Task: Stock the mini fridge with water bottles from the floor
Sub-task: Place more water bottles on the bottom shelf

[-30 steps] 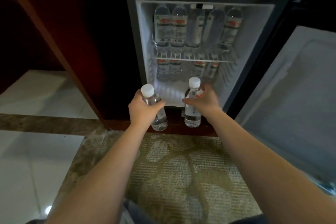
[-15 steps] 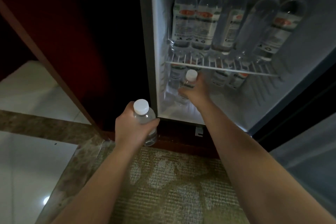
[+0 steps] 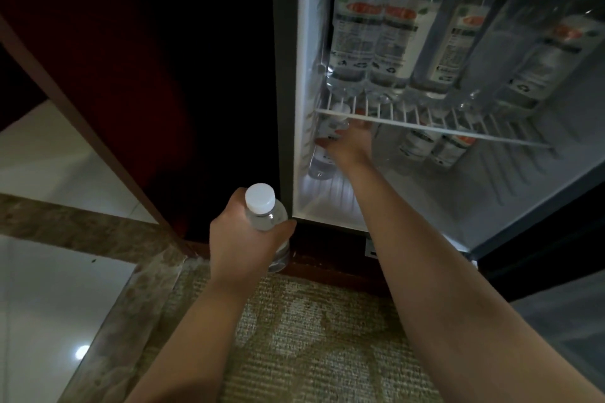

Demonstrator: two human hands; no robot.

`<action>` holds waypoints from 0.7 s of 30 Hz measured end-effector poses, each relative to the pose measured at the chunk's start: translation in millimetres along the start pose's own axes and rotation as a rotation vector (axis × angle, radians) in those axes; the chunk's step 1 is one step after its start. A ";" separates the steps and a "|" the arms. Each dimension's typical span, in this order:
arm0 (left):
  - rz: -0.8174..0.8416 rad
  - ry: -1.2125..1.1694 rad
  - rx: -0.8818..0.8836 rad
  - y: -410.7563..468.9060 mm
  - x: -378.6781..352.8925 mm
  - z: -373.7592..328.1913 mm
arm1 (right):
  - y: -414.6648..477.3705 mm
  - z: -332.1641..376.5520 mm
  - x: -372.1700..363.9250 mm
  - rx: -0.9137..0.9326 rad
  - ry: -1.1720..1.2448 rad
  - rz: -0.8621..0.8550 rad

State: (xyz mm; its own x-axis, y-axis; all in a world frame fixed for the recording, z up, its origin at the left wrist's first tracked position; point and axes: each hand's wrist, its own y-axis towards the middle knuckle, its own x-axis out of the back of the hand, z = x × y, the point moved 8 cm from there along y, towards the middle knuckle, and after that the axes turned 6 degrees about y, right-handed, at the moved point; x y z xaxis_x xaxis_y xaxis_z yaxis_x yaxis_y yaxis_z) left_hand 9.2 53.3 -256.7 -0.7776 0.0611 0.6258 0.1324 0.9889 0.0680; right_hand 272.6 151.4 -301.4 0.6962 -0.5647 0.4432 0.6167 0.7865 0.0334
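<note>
My right hand gripped a bottle under the fridge shelf, long axis near vertical, cap up. Left hand clasped spare bottle outside, cap up.

Left hand low, forearm short of full reach, fingers wrapped round a capped bottle. Right arm stretched forward, right hand gripping a second bottle.
</note>
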 end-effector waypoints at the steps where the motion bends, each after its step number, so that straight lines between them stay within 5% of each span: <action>1: 0.003 -0.004 -0.002 -0.2 -0.4 -1.0 | -0.3 -2.4 -1.4 -0.013 -0.004 0.009; 15: 0.033 -0.078 0.019 -5.7 3.8 -11.9 | -76.7 -6.7 35.9 0.061 0.069 -0.039; 21: 0.002 -0.009 0.017 -7.0 11.3 -19.1 | -176.3 -10.0 2.5 0.017 0.094 0.758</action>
State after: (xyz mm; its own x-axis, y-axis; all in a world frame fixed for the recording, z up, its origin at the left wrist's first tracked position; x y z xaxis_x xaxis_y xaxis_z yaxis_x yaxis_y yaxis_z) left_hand 11.2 44.4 -235.3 -0.7826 0.0641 0.6192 0.1235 0.9909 0.0535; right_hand 169.3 8.8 -315.1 0.9556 0.1127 0.2723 -0.0476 0.9708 -0.2349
